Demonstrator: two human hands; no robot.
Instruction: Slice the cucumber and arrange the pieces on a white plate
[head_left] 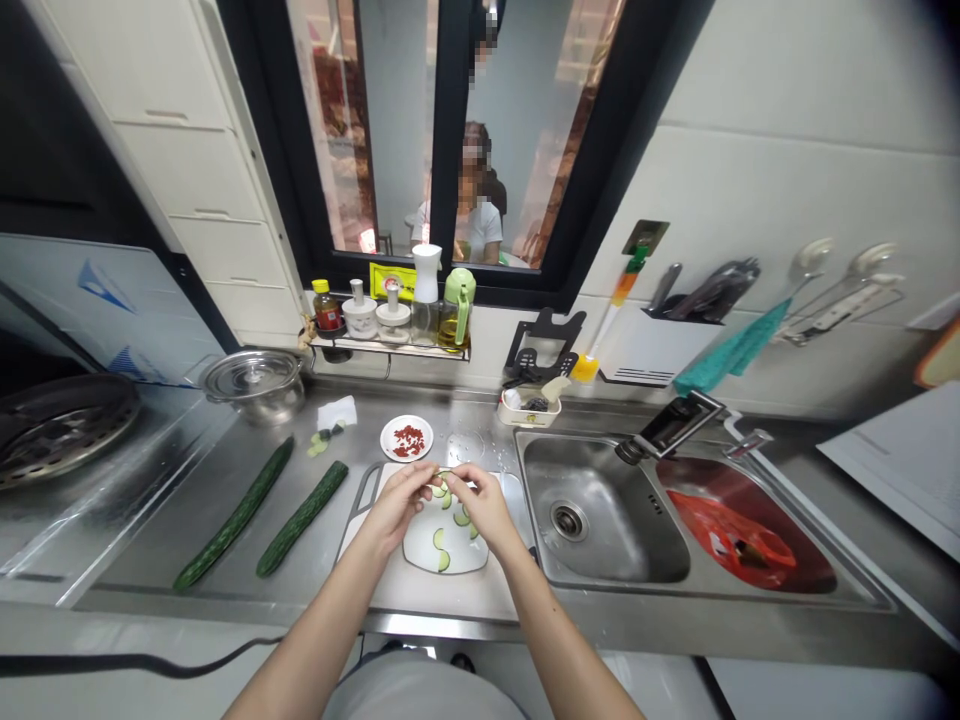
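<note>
My left hand [403, 503] and my right hand [484, 505] meet over a white plate [420, 556], fingertips pinched together. Between them is a thin green piece, seemingly a cucumber slice [444, 474], partly covered by the fingers. Several curved cucumber slices [441, 540] are set out in S-like shapes on the plate, some of them hidden behind my right hand. The plate rests on a light cutting board [390, 592] with a grey handle loop. Just beyond my fingers stands a small white dish [387, 440] holding chopped red bits [409, 441].
Two whole cucumbers [238, 515] lie to the left, near cucumber scraps [318, 444] and a lidded pot [262, 385]. On the right is a sink [600, 520] with a red bag [731, 540]. A condiment rack [390, 347] hangs below the window, where a person shows.
</note>
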